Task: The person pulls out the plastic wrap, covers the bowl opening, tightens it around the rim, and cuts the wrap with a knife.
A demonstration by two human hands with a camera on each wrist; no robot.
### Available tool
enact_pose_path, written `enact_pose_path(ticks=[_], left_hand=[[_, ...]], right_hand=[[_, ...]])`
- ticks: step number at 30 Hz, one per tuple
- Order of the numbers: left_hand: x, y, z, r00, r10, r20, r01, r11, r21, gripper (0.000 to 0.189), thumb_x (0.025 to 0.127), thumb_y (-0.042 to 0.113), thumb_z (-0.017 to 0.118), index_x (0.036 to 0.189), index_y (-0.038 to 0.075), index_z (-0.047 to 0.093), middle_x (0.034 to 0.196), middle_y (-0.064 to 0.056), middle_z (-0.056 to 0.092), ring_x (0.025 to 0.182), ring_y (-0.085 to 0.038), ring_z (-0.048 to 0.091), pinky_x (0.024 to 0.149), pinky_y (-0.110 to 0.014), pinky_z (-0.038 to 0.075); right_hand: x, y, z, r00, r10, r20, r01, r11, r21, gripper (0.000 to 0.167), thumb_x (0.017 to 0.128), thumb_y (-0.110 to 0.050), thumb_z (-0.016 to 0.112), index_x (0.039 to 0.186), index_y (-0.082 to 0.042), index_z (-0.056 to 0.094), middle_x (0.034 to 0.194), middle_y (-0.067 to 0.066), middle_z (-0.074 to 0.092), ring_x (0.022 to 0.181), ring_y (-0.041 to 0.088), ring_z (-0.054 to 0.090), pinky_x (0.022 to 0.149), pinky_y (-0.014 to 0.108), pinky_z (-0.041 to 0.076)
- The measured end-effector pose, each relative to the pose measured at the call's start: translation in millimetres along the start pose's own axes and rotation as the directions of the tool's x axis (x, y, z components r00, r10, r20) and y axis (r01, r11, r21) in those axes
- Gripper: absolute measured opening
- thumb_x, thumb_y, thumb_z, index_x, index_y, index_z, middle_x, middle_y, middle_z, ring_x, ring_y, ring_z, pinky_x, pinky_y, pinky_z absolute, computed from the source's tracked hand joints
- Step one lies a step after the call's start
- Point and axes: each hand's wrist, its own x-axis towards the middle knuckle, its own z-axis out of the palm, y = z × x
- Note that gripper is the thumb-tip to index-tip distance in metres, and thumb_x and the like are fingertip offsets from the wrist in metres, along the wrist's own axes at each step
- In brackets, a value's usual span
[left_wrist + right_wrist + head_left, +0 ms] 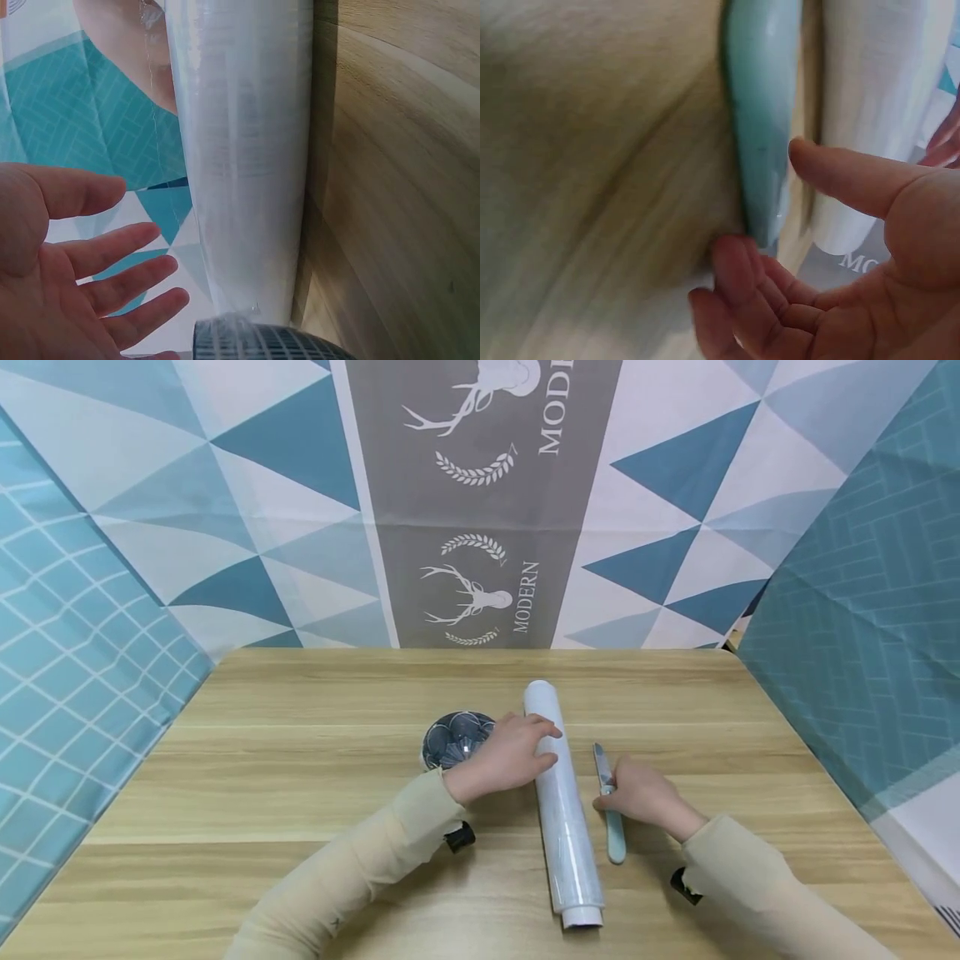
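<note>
A clear roll of plastic wrap (564,827) lies lengthwise on the wooden table, with a white core at its ends. Over its upper part my left hand (517,752) reaches from the left, and in the left wrist view its fingers (131,244) are spread and relaxed beside the film. Right of the roll is a knife with a pale green handle (615,837) and a short metal blade. My right hand (645,793) holds it where handle meets blade, thumb on the left, fingers on the right. Up close the handle (763,112) shows between thumb and curled fingers.
A dark, glossy, faceted bowl (453,739) stands left of the roll, partly hidden by my left hand. The wooden table (300,752) ends at a patterned cloth (480,510) behind, and more cloth hangs on both sides.
</note>
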Motion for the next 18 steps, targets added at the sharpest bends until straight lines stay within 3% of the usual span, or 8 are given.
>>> enact_pose_path(ticks=[10, 18], left_hand=[[8.2, 3.2, 5.6, 0.998, 0.055, -0.004, -0.055, 0.998, 0.037, 0.030, 0.088, 0.023, 0.056, 0.116, 0.013, 0.060, 0.123, -0.002, 0.057, 0.116, -0.017, 0.050, 0.102, -0.039, 0.031], [11.6, 5.5, 3.0, 0.998, 0.058, -0.025, -0.058, 0.998, -0.004, 0.029, 0.088, 0.021, 0.056, 0.116, 0.013, 0.060, 0.124, -0.004, 0.056, 0.114, -0.022, 0.051, 0.098, -0.038, 0.037]], right_hand=[[2.0, 3.4, -2.8, 1.000, 0.013, 0.002, -0.013, 1.000, 0.013, 0.017, 0.071, -0.016, 0.062, 0.072, -0.005, 0.050, 0.059, 0.001, 0.045, 0.050, 0.012, 0.039, 0.044, 0.022, 0.031], [-0.8, -8.3, -17.0, 0.998, -0.051, -0.029, 0.052, 0.998, 0.038, 0.021, 0.077, -0.015, 0.059, 0.092, 0.000, 0.057, 0.065, 0.003, 0.053, 0.052, 0.014, 0.045, 0.046, 0.024, 0.036]])
